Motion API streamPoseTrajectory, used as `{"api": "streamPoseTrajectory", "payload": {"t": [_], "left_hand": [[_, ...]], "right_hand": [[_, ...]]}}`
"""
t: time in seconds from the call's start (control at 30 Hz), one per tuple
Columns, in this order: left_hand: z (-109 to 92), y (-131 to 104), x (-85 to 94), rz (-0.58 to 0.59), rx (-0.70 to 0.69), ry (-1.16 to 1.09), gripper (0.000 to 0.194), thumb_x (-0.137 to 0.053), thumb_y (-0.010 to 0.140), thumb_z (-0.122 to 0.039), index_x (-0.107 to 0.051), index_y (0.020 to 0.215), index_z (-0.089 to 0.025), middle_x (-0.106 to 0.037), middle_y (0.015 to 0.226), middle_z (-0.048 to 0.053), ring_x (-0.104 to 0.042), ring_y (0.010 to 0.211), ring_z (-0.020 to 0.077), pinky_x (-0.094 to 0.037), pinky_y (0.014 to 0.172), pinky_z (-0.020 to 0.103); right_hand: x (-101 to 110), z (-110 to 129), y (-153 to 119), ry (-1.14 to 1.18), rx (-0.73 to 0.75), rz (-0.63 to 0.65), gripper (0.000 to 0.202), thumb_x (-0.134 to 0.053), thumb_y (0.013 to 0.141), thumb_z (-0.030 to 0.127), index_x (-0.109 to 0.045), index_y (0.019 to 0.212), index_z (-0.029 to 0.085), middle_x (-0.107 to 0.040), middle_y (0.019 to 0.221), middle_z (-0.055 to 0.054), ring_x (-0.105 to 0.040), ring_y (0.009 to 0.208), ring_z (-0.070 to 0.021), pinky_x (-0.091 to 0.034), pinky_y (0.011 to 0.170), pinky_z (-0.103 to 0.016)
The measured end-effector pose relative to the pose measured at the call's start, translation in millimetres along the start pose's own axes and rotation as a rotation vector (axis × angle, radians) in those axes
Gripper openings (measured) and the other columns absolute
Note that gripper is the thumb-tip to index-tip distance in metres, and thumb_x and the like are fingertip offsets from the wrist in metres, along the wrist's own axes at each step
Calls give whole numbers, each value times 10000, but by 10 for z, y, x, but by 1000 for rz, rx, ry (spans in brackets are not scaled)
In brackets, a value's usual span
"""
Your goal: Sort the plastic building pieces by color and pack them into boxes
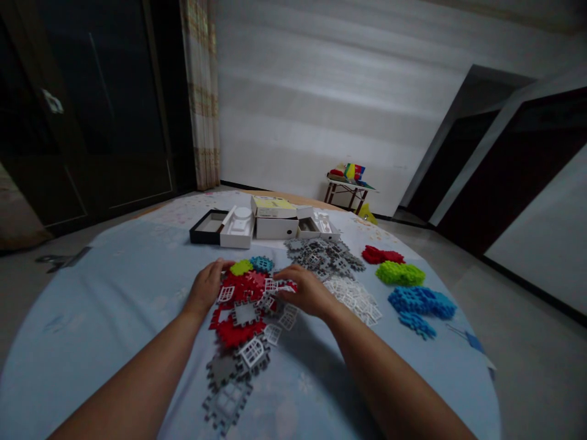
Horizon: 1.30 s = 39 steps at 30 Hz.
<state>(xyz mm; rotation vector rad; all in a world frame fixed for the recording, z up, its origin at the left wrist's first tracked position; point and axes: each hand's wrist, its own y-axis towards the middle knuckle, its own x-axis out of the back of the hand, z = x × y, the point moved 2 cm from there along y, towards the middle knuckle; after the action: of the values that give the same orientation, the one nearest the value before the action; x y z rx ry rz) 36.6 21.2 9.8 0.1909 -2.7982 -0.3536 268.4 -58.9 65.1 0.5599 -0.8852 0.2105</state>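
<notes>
both hands at the mixed pile, step in hand looks like picking through loose puzzle pieces. left hand (206,288) at the pile's left far edge, fingers bent forward, tips beside the lime piece (241,267); can't tell if they pinch anything. right hand (309,293) on the right edge, thumb and forefinger apart at the tips with something thin and white by them, too blurred to tell if pinched.

pile sits on the tabletop (114,342) between the forearms, strung out toward the person. next move, my judgement: calls for a light fingertip pinch on one rim, since pieces overlap and could drag neighbours or snag on their teeth.

look: flat, notched edges, probably light plastic. red pieces (236,334) in the middle, white window pieces (252,352) with lattice bars scattered over them, one blue piece (262,263) next to the lime one, grey pieces (228,403) overlapping at the near end.

past the right hand, heaps by colour: grey heap (321,256), white heap (355,299) just nearer, then red heap (383,255), green heap (400,274), blue heap (419,302) further right. boxes (276,228) stand behind the pile
</notes>
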Motion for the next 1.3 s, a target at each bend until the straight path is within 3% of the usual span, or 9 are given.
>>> {"api": "streamPoseTrajectory", "payload": {"t": [0.17, 0.4, 0.53, 0.7, 0.87, 0.93, 1.0, 1.1, 1.3], "left_hand": [[-27, -9, 12, 4, -12, 0, 578, -298, 764, -572, -671, 858, -141, -703, 930, 97, -633, 872, 228, -468, 838, 355], [-35, -1, 18, 15, -12, 0, 580, -302, 757, -579, -674, 848, -144, -707, 882, 98, -636, 848, 235, -482, 803, 363], [-42, -14, 18, 19, -1, 2, 583, -300, 759, -565, -669, 882, -131, -704, 916, 105, -639, 832, 231, -486, 793, 362], [-43, -14, 15, 16, -6, 2, 585, -292, 758, -572, -676, 854, -141, -707, 903, 101, -637, 848, 232, -478, 814, 362], [-37, -6, 9, 13, -9, -9, 577, -307, 750, -580, -673, 853, -146, -710, 857, 94, -639, 840, 235, -483, 802, 367], [-37, -6, 11, 6, -10, -14, 576, -308, 747, -586, -673, 841, -150, -710, 858, 91, -639, 841, 234, -486, 794, 361], [-39, -9, 13, 1, -10, -17, 573, -310, 746, -587, -673, 835, -152, -710, 876, 89, -638, 846, 232, -487, 793, 355], [-41, -10, 11, -2, -10, -19, 564, -320, 744, -582, -672, 837, -151, -707, 906, 89, -634, 869, 230, -478, 815, 350], [-15, 2, 6, -8, -1, -19, 581, -310, 753, -573, -674, 868, -135, -701, 934, 103, -626, 897, 234, -460, 847, 357]], "right_hand": [[-300, 320, 44, -133, 221, 278, 291, -667, 696, 188, -639, 982, 233, -620, 1013, -31, -520, 983, -188, -358, 879, -320], [-411, 321, 32, -156, 199, 250, 126, -645, 737, 226, -668, 861, 228, -640, 956, -20, -523, 957, -185, -354, 866, -320], [-243, 188, 12, 12, 96, 67, 166, -595, 764, 201, -661, 914, 222, -630, 925, -29, -549, 892, -150, -395, 819, -273], [86, -355, 45, 358, -299, -112, 199, -551, 740, 287, -658, 850, 161, -617, 671, -2, -533, 576, -112, -411, 557, -234], [370, -909, 31, 729, -560, -628, 409, -631, 614, 425, -605, 913, 148, -635, 709, -22, -582, 599, -132, -459, 554, -257], [380, -1010, 7, 773, -637, -713, 467, -654, 581, 410, -579, 962, 152, -649, 741, -39, -608, 624, -153, -478, 552, -270], [316, -1025, 18, 729, -671, -679, 479, -650, 585, 382, -565, 996, 150, -654, 739, -46, -615, 609, -159, -481, 532, -271], [113, -915, 142, 569, -604, -494, 401, -594, 657, 346, -578, 998, 137, -664, 761, -55, -617, 610, -154, -481, 543, -272], [-284, -498, 535, 243, -400, -207, 239, -621, 661, 201, -665, 896, 178, -671, 839, -39, -612, 780, -162, -465, 752, -294]]}}
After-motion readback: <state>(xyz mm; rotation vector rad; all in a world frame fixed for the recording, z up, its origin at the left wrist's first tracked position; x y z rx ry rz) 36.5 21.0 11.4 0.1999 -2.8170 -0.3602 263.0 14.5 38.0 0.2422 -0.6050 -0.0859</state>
